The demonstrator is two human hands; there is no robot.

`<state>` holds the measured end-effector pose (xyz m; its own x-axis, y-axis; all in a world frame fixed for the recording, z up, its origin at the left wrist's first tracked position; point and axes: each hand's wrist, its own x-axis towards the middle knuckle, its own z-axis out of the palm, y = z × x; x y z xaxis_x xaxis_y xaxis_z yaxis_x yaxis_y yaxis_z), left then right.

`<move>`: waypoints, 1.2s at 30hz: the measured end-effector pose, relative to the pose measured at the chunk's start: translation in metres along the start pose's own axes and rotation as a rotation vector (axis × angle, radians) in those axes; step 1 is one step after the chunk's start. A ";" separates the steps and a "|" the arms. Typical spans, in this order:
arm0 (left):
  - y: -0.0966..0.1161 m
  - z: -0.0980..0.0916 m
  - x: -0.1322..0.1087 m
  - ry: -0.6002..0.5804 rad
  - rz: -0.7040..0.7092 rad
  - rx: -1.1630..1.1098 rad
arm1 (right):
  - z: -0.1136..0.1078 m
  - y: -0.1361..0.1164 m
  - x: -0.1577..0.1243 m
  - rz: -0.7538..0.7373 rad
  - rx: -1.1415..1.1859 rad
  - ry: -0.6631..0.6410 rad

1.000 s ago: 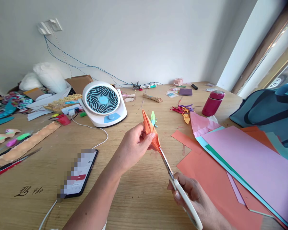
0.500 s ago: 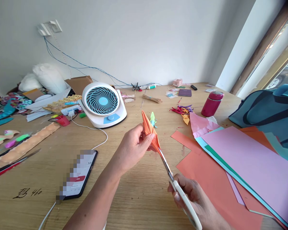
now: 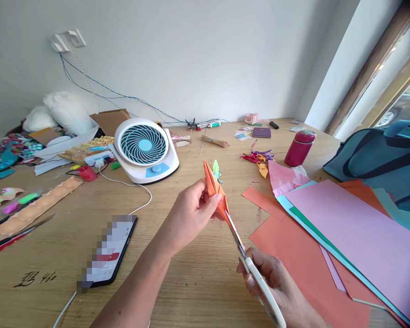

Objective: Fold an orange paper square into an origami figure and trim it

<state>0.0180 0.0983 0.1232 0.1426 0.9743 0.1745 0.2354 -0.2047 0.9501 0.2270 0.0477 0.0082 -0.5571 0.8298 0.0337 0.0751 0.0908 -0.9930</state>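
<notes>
Between the thumb and fingers of my left hand [image 3: 194,207] is a folded piece of orange paper [image 3: 212,182], its pointed tip upward. My right hand [image 3: 273,278] is closed round the white handles of a pair of scissors [image 3: 264,289]. The scissor blades reach up to the lower end of the folded paper and touch it; whether they are cutting into it I cannot tell. Just behind the folded paper, a small green paper piece [image 3: 216,168] lies on the table. Orange sheets [image 3: 294,255] lie beside and beneath my right hand.
A white fan [image 3: 143,148] stands at the back left, with a phone [image 3: 112,255] on a cable in front. Coloured paper sheets [image 3: 358,228], a magenta flask [image 3: 299,148] and a blue bag [image 3: 379,159] occupy the right. Small folded paper pieces [image 3: 259,160] lie beyond.
The whole view has shifted slightly to the left. My hands, the folded orange paper and the scissors keep nearly the same pose.
</notes>
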 end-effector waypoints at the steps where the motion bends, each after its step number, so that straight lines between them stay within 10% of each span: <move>1: 0.000 0.000 0.000 0.003 0.001 0.002 | 0.000 -0.001 0.000 -0.008 -0.008 0.005; 36: 0.005 0.008 -0.001 0.001 -0.112 -0.003 | -0.001 0.000 0.000 -0.010 -0.002 0.018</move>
<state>0.0271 0.0958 0.1257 0.1148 0.9911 0.0670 0.2473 -0.0938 0.9644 0.2276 0.0482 0.0084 -0.5431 0.8385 0.0453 0.0715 0.0999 -0.9924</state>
